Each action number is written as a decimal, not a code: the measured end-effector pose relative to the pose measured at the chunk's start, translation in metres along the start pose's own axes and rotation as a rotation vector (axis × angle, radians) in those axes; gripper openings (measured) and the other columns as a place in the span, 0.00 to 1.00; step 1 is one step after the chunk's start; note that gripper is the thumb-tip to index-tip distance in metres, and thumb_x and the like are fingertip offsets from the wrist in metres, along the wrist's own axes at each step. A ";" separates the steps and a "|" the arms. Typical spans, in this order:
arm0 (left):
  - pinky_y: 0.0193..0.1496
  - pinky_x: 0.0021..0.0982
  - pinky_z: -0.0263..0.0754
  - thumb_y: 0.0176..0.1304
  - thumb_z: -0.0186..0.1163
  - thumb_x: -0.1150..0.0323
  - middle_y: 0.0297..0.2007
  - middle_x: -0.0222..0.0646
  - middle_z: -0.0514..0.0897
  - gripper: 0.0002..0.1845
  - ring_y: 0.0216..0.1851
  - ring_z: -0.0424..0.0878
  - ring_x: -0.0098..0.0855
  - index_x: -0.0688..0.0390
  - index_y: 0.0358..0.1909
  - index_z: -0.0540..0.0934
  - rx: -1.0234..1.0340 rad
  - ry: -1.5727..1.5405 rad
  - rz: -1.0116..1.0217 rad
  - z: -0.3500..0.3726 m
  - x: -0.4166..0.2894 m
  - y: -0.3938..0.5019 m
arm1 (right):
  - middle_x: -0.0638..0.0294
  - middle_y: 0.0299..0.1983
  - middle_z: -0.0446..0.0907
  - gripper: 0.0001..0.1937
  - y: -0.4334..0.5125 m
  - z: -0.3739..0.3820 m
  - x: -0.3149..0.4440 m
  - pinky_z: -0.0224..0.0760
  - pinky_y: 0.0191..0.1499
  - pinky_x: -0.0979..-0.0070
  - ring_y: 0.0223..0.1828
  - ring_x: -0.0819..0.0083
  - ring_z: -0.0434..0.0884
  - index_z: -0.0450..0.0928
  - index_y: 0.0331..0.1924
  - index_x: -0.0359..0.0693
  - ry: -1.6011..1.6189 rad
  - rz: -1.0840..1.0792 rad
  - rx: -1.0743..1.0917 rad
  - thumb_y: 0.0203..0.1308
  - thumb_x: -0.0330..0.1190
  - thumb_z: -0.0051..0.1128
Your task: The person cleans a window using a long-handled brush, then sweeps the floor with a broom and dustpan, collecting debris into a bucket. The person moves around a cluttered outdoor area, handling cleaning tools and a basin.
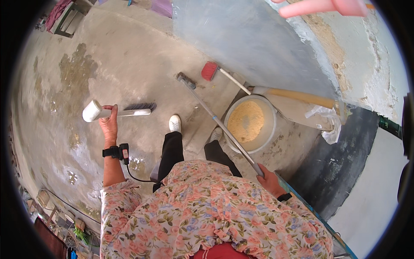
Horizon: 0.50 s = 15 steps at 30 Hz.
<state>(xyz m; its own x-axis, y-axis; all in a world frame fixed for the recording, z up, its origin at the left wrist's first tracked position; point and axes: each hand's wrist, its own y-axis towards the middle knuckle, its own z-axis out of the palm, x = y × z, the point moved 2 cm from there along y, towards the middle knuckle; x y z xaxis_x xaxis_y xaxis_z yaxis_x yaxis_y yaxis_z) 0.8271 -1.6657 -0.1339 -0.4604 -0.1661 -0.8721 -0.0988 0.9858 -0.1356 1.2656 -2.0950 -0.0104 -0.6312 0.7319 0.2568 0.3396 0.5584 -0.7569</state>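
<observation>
My left hand (109, 123) is closed around the pale grip of a white hand brush (134, 112) with dark bristles, held above the concrete floor. A thick white cylindrical end (92, 111) juts out to the left of that hand; whether it belongs to the brush I cannot tell. In my right hand (270, 181) is the upper end of a long-handled floor brush (229, 134) with a grey metal pole. Its bristled head (186, 80) is at the floor ahead of me. The pole crosses in front of a round metal tub (273, 119) holding yellow grainy meal (247, 119).
Near the grey-painted wall (245, 39), a red-bristled broom (209, 71) has its white handle reaching toward the tub. Beyond the tub lie a flat board (297, 113) and a white plastic bag (333, 129). Another person's fingers (310, 9) enter at top right. Damp patches mark the concrete floor (129, 58).
</observation>
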 end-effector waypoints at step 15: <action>0.35 0.22 0.66 0.53 0.63 0.68 0.24 0.23 0.73 0.07 0.28 0.69 0.18 0.58 0.26 0.75 0.009 0.097 0.008 0.011 -0.005 -0.039 | 0.48 0.32 0.77 0.26 0.169 0.062 0.089 0.67 0.35 0.55 0.35 0.48 0.76 0.60 0.56 0.49 -0.053 -0.262 0.029 0.50 0.33 0.50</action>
<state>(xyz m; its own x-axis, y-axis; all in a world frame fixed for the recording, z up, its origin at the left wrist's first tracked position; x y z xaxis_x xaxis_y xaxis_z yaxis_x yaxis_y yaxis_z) 0.8430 -1.7035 -0.1290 -0.5443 -0.1592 -0.8237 -0.0866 0.9872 -0.1336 1.2240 -1.9594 -0.1527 -0.7310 0.5418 0.4149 0.1402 0.7143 -0.6857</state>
